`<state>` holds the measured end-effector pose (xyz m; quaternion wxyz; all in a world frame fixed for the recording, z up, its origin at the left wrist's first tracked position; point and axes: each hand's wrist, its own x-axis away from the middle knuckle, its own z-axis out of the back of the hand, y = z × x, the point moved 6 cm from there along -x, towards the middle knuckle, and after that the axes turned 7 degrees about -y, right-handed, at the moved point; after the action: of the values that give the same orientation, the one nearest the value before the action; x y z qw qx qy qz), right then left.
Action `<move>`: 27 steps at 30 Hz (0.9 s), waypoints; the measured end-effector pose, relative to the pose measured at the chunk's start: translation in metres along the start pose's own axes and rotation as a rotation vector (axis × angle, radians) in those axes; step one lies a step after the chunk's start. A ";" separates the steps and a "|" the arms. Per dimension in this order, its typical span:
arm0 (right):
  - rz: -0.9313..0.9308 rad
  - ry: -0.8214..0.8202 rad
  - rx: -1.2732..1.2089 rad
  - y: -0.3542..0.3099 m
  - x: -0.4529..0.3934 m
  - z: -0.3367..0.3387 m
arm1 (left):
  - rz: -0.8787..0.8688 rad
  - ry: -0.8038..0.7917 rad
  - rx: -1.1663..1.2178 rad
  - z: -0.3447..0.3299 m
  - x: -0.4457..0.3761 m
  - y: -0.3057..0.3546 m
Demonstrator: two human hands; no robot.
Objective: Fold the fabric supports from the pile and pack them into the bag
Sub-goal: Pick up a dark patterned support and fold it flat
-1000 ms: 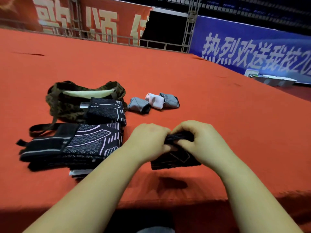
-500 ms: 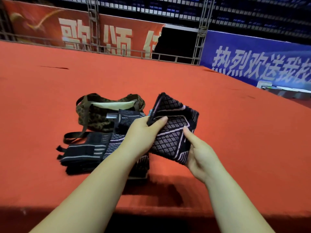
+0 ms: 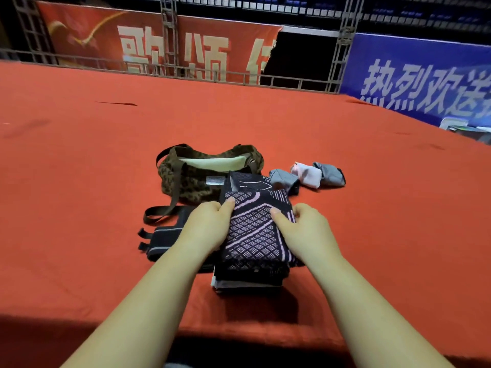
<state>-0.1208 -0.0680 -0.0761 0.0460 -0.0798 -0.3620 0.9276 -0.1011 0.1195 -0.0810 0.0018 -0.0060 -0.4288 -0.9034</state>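
On red cloth, near front edge: left hand (image 3: pixel 206 229) and right hand (image 3: pixel 303 229) either side of patterned black knit support (image 3: pixel 255 232), thumbs pressed on its top face, remaining fingers tucked along or under its edges, so gripped from both sides; resting atop pile (image 3: pixel 247 274) of more folded supports, strapped black support (image 3: pixel 162 237) just beside at left.

Risks, judged: fold likely to spring open if grip eased unevenly, knit looking stretchy; pile sits close to table edge (image 3: pixel 239 333), so a nudge could shed lower layers over it; loose brown bag strap (image 3: pixel 170 205) lies touching the strapped piece, could snag on lifting.

Containers: camouflage bag (image 3: pixel 186 181) behind pile, mouth open, pale lining showing; another patterned support (image 3: pixel 247 183) leaning against its front, not inside; contents otherwise impossible to tell. Three small rolled pieces (image 3: pixel 305 176), grey, pink, grey, right of bag, apart from it.
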 end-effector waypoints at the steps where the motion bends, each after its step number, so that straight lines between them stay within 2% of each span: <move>1: -0.007 -0.002 0.055 0.000 0.000 -0.001 | 0.002 -0.003 -0.057 -0.002 -0.001 -0.003; 6: -0.068 -0.059 0.193 0.002 -0.002 -0.010 | 0.036 -0.029 -0.211 -0.007 -0.010 -0.015; 16: -0.175 -0.084 0.055 0.023 -0.009 -0.022 | 0.051 0.002 -0.364 -0.007 -0.017 -0.019; 18: -0.091 -0.005 -0.018 0.023 -0.008 -0.021 | 0.057 0.010 -0.387 -0.006 -0.017 -0.020; 21: 0.302 0.149 -0.018 0.001 0.000 -0.008 | 0.053 0.022 -0.406 -0.003 -0.016 -0.019; 23: 0.499 0.061 0.048 -0.014 0.004 -0.007 | 0.046 0.019 -0.398 -0.001 -0.015 -0.017; 24: 0.536 -0.017 0.088 -0.017 0.005 -0.010 | 0.045 0.015 -0.390 0.000 -0.015 -0.016; 27: 0.503 -0.223 0.213 -0.016 0.005 -0.023 | 0.043 0.005 -0.388 0.001 -0.016 -0.014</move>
<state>-0.1213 -0.0404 -0.0828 -0.2171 -0.0591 -0.2343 0.9458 -0.0847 0.1291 -0.0908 0.0211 -0.0132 -0.2462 -0.9689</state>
